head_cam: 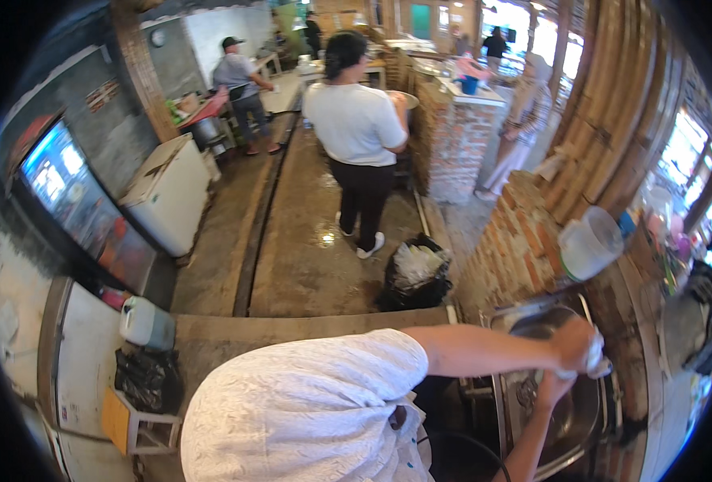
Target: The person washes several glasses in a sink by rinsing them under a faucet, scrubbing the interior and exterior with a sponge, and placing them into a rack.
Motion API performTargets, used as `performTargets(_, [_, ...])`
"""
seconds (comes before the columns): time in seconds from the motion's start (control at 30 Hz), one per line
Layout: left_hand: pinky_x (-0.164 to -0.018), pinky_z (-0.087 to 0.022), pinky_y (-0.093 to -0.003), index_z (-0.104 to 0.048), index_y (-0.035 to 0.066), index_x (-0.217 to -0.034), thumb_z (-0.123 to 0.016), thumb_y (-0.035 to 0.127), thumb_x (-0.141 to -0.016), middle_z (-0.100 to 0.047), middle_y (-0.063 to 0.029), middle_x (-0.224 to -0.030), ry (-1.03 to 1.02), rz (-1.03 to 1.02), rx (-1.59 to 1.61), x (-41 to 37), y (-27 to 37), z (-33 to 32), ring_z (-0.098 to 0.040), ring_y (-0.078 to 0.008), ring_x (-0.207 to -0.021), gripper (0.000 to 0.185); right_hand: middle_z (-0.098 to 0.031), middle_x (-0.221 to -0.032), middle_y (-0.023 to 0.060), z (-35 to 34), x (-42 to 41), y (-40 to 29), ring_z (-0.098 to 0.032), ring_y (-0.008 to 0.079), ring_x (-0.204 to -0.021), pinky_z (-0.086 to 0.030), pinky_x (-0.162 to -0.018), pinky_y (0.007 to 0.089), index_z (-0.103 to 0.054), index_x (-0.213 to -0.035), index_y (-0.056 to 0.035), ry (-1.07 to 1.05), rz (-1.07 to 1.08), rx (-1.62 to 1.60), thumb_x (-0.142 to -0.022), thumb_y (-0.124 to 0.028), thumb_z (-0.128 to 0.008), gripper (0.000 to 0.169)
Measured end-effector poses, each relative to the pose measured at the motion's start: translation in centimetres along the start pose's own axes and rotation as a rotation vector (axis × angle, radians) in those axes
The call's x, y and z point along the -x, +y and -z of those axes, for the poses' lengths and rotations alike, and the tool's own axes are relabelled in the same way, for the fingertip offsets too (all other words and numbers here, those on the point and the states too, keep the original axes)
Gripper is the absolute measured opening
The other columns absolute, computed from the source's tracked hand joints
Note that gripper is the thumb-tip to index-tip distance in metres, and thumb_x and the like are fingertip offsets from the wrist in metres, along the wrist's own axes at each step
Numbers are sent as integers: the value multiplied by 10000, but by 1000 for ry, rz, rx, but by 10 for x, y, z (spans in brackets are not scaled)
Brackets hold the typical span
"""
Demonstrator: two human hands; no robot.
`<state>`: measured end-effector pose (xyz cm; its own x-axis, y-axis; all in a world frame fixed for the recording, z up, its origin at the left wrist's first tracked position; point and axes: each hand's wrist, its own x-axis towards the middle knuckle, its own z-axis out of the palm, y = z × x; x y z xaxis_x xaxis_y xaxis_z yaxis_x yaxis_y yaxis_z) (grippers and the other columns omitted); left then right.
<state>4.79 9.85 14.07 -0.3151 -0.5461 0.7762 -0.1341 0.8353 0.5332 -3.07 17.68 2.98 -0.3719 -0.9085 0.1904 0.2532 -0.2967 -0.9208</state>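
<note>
My left hand (575, 344) is closed around a small whitish item (597, 358) above a stainless-steel sink (564, 419). The item may be a cloth or something covered in suds; blur hides which. My right hand (553, 385) comes up from below and meets the same item, its fingers partly hidden by my left hand. Both hands are close together over the basin. My left arm, in a pale patterned short sleeve (362, 361), stretches across the near edge of the sink.
A translucent plastic container (591, 244) sits on the brick ledge (513, 241) beyond the sink. An open black rubbish bag (416, 271) stands on the wet floor. A person in a white T-shirt (353, 120) stands farther off. A jerrycan (147, 322) and a small stool (142, 422) are behind me.
</note>
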Motion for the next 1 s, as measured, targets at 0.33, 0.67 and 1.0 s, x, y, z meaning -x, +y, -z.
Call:
performTargets(0.33, [-685,-529,-495,-641,66,-600,-764,131,-692,-627,-207,-633,306,457,331,-21,-3,-14,-653,-445,-682,166,-619,-1018,84,-2,-9,-36,-629,183,-852,-525,-705,327,-491,-1315,-53,-579,-283,-143,-839,-230,-746,568])
performTargets(0.67, [-771,-494,-438,-651,74,-653,-741,202,-730,-612,-149,-676,-162,437,436,-30,-7,-32,-631,-329,-815,174,-523,-919,97,24,6,-37,-592,216,-763,-499,-637,391,-398,-1432,-100,-828,-495,-1099,-833,-367,-749,744])
performTargets(1.0, [-636,-542,-469,-727,46,-712,-771,275,-771,-689,-188,-680,-87,261,89,-13,-12,-13,-688,-363,-634,240,-656,-1199,155,13,-9,-13,-657,229,-1015,-541,-876,401,-521,-1376,-33,23,-69,416,-730,-184,-858,744])
